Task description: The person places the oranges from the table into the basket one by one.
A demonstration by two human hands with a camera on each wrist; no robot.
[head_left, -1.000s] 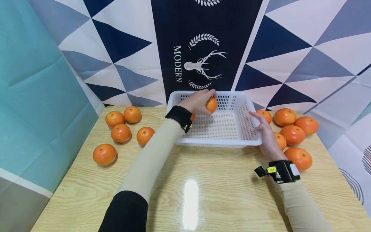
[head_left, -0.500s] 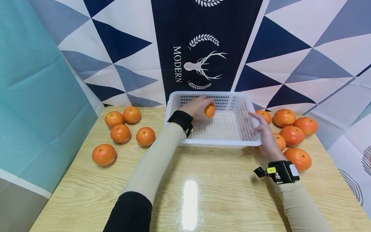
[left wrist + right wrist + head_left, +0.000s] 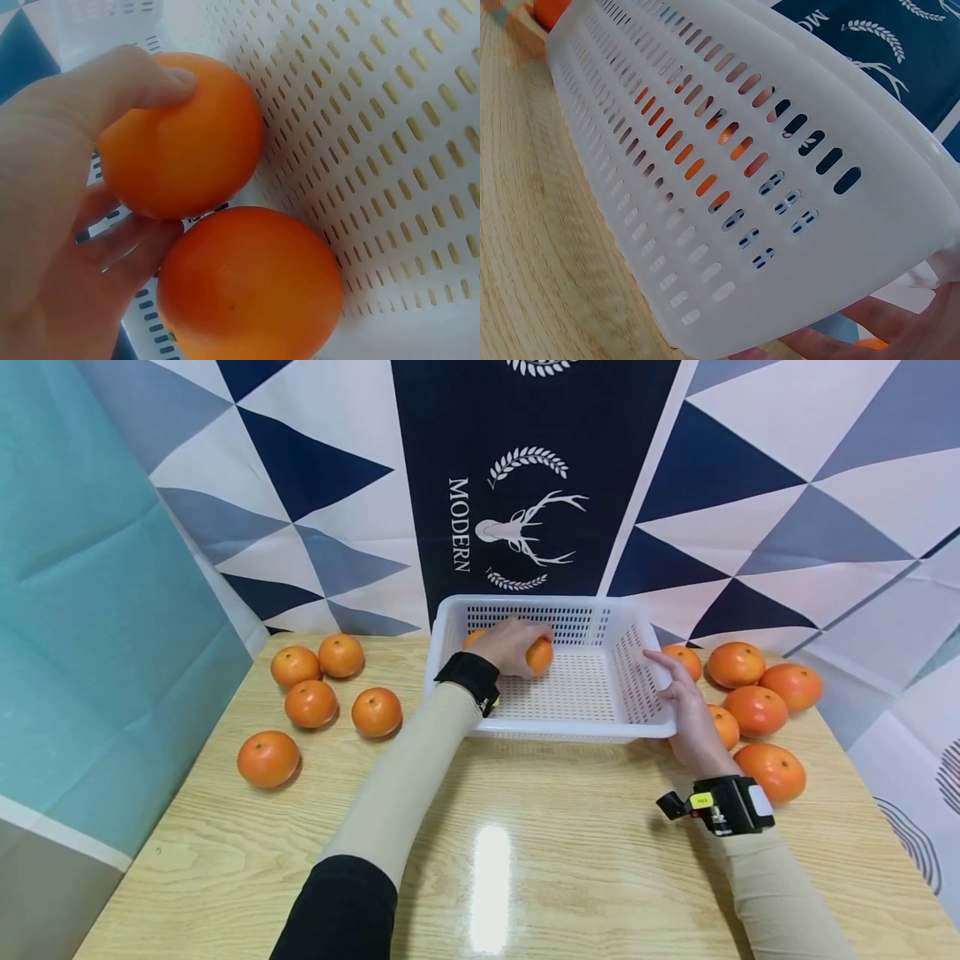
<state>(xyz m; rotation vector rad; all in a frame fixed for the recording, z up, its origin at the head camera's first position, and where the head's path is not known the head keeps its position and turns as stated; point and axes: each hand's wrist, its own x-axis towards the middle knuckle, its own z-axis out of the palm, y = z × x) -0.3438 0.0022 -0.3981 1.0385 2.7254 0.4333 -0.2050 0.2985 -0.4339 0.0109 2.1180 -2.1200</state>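
Note:
My left hand [image 3: 508,647] reaches down inside a white perforated plastic basket [image 3: 555,729] and grips an orange [image 3: 540,657]. In the left wrist view its thumb lies across the top of that orange, low over the basket floor. A second orange [image 3: 251,285] lies in the basket beside it, close to the fingers; in the head view the left hand partly hides it. My right hand [image 3: 696,718] holds the right end of the basket by its rim. In the right wrist view some of its fingers show at the basket's outer corner.
Several oranges [image 3: 311,704] lie on the wooden table [image 3: 585,860] left of the basket. Several more [image 3: 756,710] are grouped at the right, close to the right hand and wrist. A patterned cloth backdrop [image 3: 337,468] hangs behind the basket.
The left hand has lowered the orange from near rim height down into the basket. The second orange shows more clearly behind the hand. The right hand keeps its place on the basket.

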